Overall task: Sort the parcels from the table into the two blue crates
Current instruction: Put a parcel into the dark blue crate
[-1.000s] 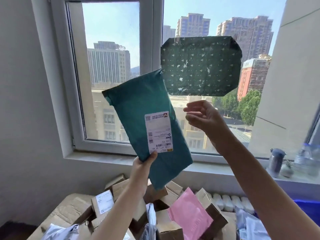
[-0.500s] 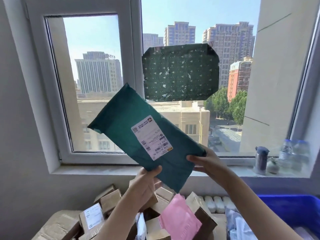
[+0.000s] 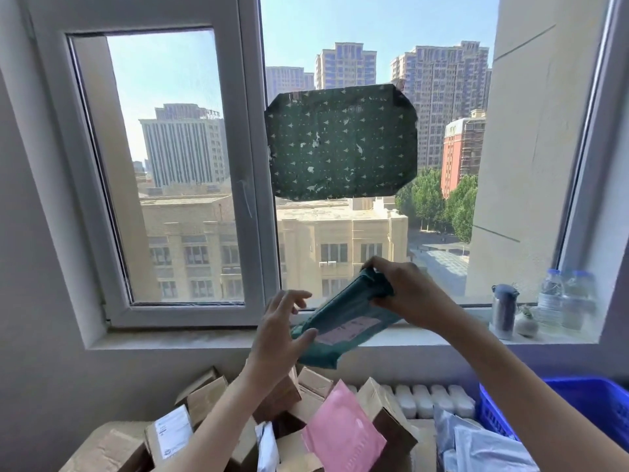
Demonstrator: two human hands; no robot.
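The right hand (image 3: 405,294) is clenched round the crumpled upper end of a teal poly mailer (image 3: 343,321). The mailer hangs tilted in mid-air in front of the windowsill (image 3: 177,338), its blurred label facing the camera. The left hand (image 3: 277,335) has its fingers loosely spread, and its thumb apparently just touches the mailer's lower corner without gripping. Below lie cardboard boxes (image 3: 204,400) and a pink mailer (image 3: 340,434). A blue crate (image 3: 599,400) sits at the right.

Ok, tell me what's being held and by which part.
The teal parcel: the right hand grips its bunched upper end; the left hand merely touches the lower end.
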